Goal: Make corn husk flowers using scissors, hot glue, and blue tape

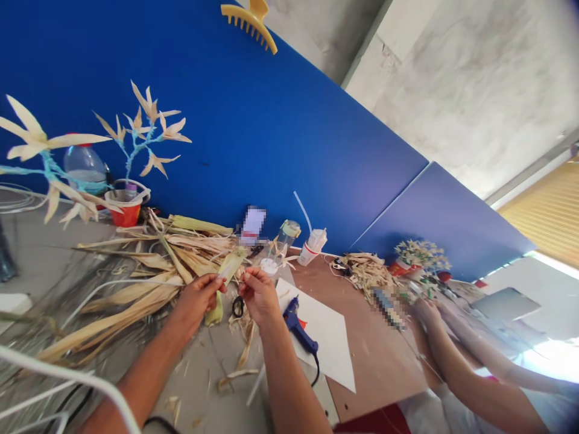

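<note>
Nearest: both forearms came in from the bottom edge, over the grey surface (199, 392). Left hand (203, 292) was closed, thumb and fingertips pinched on the pale green, flat corn husk piece (233, 263). Right hand (259, 294) had its fingertips drawn together just beside it; anything between them was too small to tell. Hands were near each other, not touching.

Key relation: husk lay directly ahead of the left fingertips, between the hands and a bit beyond. Long axis ran slantwise, upper end away and to the right, pointing past the right fingertips; a green part also showed below the left fingers, can't tell if same piece. Left was the nearer hand, right faced the husk's right edge.

Just beside the right forearm: dark blue plastic glue gun (299, 333) on a white flat sheet (337, 346), nozzle end up and away. Black ring (233, 307) sat between the hands, slightly below.

Further out: loose pile of dry tan husks (154, 292) left of the left hand; white paper cup with red band (310, 252) beyond the sheet; blue partition (271, 150) behind. Another person's hands (427, 313) were well apart, far right.
</note>
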Demonstrator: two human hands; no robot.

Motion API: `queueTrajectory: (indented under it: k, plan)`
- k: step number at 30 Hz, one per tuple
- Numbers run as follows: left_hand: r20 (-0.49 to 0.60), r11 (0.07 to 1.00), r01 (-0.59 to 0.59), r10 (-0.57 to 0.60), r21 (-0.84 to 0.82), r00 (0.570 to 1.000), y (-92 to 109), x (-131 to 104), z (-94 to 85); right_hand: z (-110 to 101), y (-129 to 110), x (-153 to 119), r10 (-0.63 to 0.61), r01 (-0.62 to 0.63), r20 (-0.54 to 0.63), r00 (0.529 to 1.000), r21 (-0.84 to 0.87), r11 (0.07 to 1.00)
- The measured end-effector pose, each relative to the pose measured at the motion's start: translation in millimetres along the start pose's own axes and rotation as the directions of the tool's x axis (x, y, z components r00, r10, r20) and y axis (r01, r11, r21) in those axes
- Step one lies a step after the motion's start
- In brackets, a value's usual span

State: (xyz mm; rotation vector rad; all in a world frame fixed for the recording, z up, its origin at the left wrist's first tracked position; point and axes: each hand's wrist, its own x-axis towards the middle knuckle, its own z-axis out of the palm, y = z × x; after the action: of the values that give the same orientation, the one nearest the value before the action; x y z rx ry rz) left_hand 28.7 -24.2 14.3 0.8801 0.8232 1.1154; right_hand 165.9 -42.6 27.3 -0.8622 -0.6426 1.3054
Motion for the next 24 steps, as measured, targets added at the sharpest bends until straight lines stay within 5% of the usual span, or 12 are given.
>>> queueTrajectory:
  k: [13,24]
  plan:
    - [-0.022,0.998,0.031,-0.032,-0.061,0.999,3.1,-3.1,5.7,-4.7,34.8,0.4,-0.092,0.071,-0.054,0.994,-0.312,0.947]
    - [-0.028,1.0,0.024,-0.024,0.006,0.999,0.6,-2.6,5.4,-7.4,37.0,2.1,-0.065,0.051,-0.039,0.997,-0.293,0.955]
